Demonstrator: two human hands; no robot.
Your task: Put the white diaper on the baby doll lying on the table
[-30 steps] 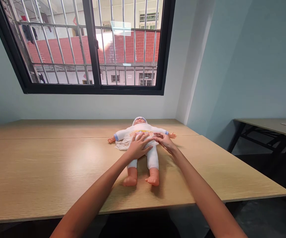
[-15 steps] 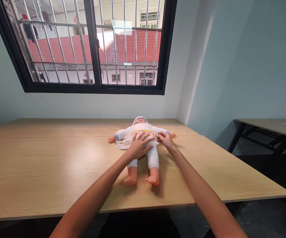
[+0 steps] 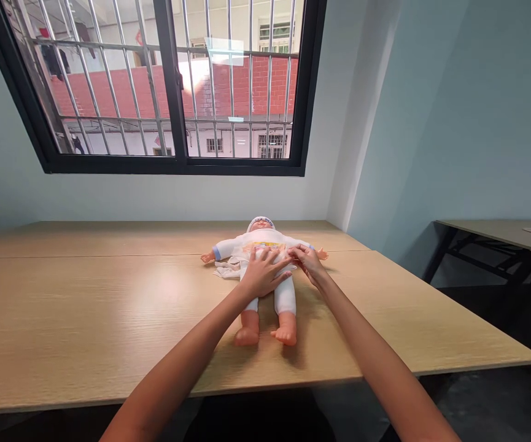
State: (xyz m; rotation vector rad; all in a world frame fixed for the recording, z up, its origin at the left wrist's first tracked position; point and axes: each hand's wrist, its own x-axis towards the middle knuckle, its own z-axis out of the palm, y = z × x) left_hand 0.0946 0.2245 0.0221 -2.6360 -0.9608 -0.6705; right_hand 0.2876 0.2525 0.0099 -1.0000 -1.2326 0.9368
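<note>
A baby doll (image 3: 285,298) in white clothes with blue cuffs and a white cap lies on its back, its feet toward me. My left hand (image 3: 263,274) rests with spread fingers on the doll's lower belly. At the doll's hip on the right, my right hand (image 3: 307,263) has its thumb and fingers pinched together at the edge of the white cloth round the waist. A loose part of thin white cloth (image 3: 227,269) spreads out at the doll's other side. The fingertips of my right hand partly hide what they pinch.
The doll lies on a wooden table (image 3: 108,319) whose front edge is near me. Behind it are a wall and a barred window (image 3: 181,164). Another table (image 3: 490,231) stands at the right.
My left hand has shifted slightly to the right, toward my right hand. The doll's leg on the left has moved a little inward. My right hand has barely moved.
</note>
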